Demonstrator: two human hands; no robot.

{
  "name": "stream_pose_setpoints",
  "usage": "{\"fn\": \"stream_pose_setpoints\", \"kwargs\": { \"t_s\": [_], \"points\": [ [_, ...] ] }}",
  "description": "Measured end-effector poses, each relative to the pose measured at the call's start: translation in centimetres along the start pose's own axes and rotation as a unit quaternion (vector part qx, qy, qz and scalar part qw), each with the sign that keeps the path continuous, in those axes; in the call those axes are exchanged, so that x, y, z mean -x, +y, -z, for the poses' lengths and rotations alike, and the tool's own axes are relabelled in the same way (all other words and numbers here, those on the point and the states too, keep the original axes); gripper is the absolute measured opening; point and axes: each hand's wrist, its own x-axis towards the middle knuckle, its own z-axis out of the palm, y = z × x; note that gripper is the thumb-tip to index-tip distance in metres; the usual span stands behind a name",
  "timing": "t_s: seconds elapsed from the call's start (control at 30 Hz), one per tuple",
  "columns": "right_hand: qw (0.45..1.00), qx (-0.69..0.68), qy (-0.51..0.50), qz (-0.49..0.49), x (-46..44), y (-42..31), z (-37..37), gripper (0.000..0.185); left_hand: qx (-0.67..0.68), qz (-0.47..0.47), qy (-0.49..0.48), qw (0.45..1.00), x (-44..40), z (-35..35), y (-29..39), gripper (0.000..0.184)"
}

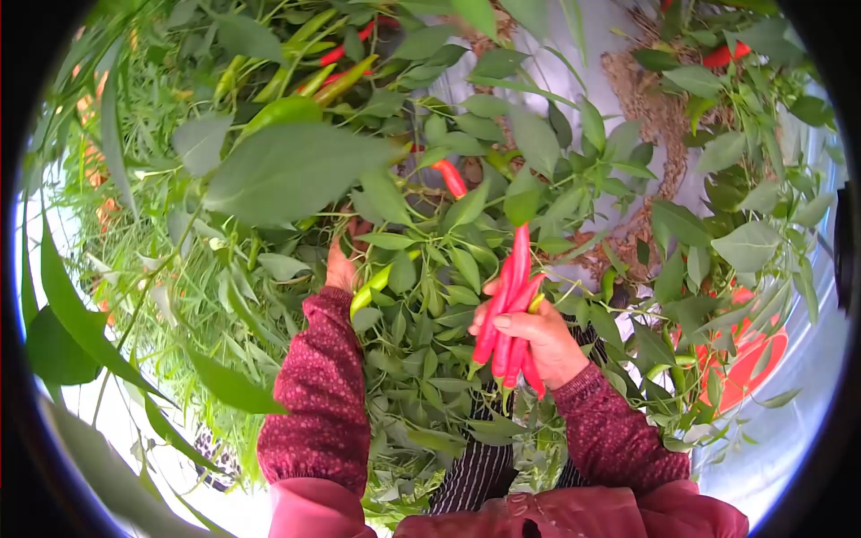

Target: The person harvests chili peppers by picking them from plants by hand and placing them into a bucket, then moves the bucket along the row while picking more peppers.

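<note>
Several long red chili peppers lie bunched in my right hand, whose thumb presses across them. My left hand reaches in among the leaves of a pepper plant; its fingers are mostly hidden by foliage. Just right of the left wrist hangs a yellow-green pepper. Above and between the hands, a red pepper shows among the leaves.
Green and red peppers hang at the upper left. Large leaves stand close to the camera. A red object shows behind leaves at the right. Grey ground sheet with dry soil lies at the upper right.
</note>
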Motion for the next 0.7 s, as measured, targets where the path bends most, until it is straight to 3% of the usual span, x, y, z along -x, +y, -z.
{"fn": "stream_pose_setpoints", "kwargs": {
  "t_s": [0.03,0.1,0.17,0.2,0.23,0.3,0.33,0.37,0.43,0.47,0.5,0.57,0.63,0.67,0.7],
  "points": [
    [1.000,-0.009,-0.008,-0.010,-0.1,0.1,0.0,0.041,-0.045,-0.096,-0.023,0.994,0.3,-0.1,-0.3,0.040],
    [1.000,-0.019,-0.005,-0.013,-0.2,-0.1,0.0,0.041,-0.045,-0.105,-0.041,0.993,1.1,-0.6,-0.3,0.037],
    [1.000,-0.022,-0.011,0.003,-0.1,-0.3,-0.2,0.041,-0.199,-0.089,0.033,0.975,2.7,-0.7,0.6,0.042],
    [1.000,-0.027,-0.009,0.004,0.0,-0.4,-0.3,0.041,-0.187,-0.100,0.013,0.977,3.5,-0.9,0.9,0.026],
    [0.999,-0.030,-0.012,0.005,0.0,-0.5,-0.4,0.041,-0.190,-0.101,0.014,0.976,4.2,-1.4,1.4,0.026],
    [0.999,-0.037,-0.011,0.018,0.2,-0.5,-0.3,0.041,-0.411,-0.168,0.057,0.894,5.7,-2.3,2.1,0.015],
    [0.999,-0.038,-0.012,0.017,0.3,-0.5,-0.3,0.041,-0.399,-0.236,0.084,0.882,6.6,-3.3,1.6,0.015],
    [0.999,-0.042,-0.011,0.019,0.4,-0.6,-0.4,0.041,-0.401,-0.238,0.084,0.881,7.1,-3.0,2.0,0.015],
    [0.999,-0.049,-0.008,0.023,0.4,-0.8,-0.4,0.041,-0.613,-0.316,0.092,0.718,8.1,-1.8,3.0,0.016],
    [0.998,-0.058,-0.008,0.026,0.5,-0.8,-0.5,0.041,-0.749,-0.338,0.101,0.561,9.4,-3.2,3.8,0.018],
    [0.997,-0.064,-0.009,0.028,0.5,-0.9,-0.4,0.041,-0.764,-0.307,0.134,0.552,10.6,-4.0,4.3,0.017],
    [0.997,-0.070,-0.008,0.036,0.8,-1.0,-0.1,0.041,-0.694,-0.316,0.141,0.631,12.7,-4.2,6.1,0.015],
    [0.996,-0.077,-0.010,0.042,0.8,-0.8,-0.2,0.041,-0.587,-0.309,0.076,0.744,13.7,-5.8,7.9,0.014],
    [0.997,-0.073,-0.003,0.038,0.8,-0.7,-0.2,0.040,-0.662,-0.320,0.101,0.670,13.5,-7.3,8.5,0.018],
    [0.997,-0.068,0.005,0.038,0.7,-0.8,-0.2,0.040,-0.662,-0.323,0.101,0.669,12.2,-8.1,9.2,0.018]
  ]
}}
